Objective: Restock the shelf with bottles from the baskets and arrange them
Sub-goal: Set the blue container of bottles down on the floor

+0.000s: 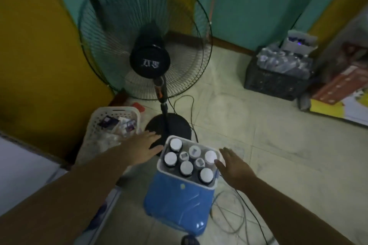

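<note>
A blue box with a white rim (177,203) stands on the floor below me, packed with several upright bottles with white caps (186,167). My left hand (142,146) hovers flat just left of the box's far corner, fingers spread, holding nothing. My right hand (232,165) is spread open at the box's right rim, fingertips near a capped bottle. A white perforated basket (95,123) with small packets stands to the left. No shelf is in view.
A black pedestal fan (149,59) stands right behind the box, its round base (168,125) and cord on the tiled floor. A dark crate of bottles (278,77) sits at the back right. Loose cables (235,213) lie right of the box. A yellow wall stands at left.
</note>
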Demonstrator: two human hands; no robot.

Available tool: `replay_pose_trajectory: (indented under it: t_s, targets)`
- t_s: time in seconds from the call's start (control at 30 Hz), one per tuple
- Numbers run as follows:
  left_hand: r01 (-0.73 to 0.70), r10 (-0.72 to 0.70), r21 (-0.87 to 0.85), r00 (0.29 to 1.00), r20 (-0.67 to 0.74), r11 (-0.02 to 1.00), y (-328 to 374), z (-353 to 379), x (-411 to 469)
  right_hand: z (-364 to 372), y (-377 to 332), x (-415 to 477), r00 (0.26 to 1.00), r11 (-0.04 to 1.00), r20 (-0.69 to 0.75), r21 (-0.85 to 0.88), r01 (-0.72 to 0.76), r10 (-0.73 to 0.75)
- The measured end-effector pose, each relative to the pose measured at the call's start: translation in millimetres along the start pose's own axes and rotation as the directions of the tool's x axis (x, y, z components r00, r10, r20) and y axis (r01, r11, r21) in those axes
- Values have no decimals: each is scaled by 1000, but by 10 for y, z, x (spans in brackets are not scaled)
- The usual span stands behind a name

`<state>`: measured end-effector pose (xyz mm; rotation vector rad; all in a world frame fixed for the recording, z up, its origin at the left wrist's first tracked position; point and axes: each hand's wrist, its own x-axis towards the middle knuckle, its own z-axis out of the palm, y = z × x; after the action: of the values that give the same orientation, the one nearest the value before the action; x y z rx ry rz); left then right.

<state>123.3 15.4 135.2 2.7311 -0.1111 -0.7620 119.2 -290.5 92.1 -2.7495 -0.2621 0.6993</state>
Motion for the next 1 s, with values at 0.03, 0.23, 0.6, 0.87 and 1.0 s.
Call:
replay_pose_trajectory:
  t_s: [0.03,0.23,0.6,0.87,1.0]
  targets:
    - [66,-55,-176,996,67,982,-4,129,150,122,80,86,997,992,49,105,-63,58]
    - [471,-400,-677,875,274,566,-196,833,898,829,448,592,978,926,168,334,-177,126]
    - [408,-485,-890,832,271,203,24,1268,1279,1222,484,1017,924,795,252,474,-377,288]
    - [404,-595,-914,727,344,-35,-239,938,71,502,-147,908,977,917,207,396,-46,-41]
    - [339,-640,-922,670,376,-187,-400,496,-876,-25,-981,786,954,953,199,246,174,-226]
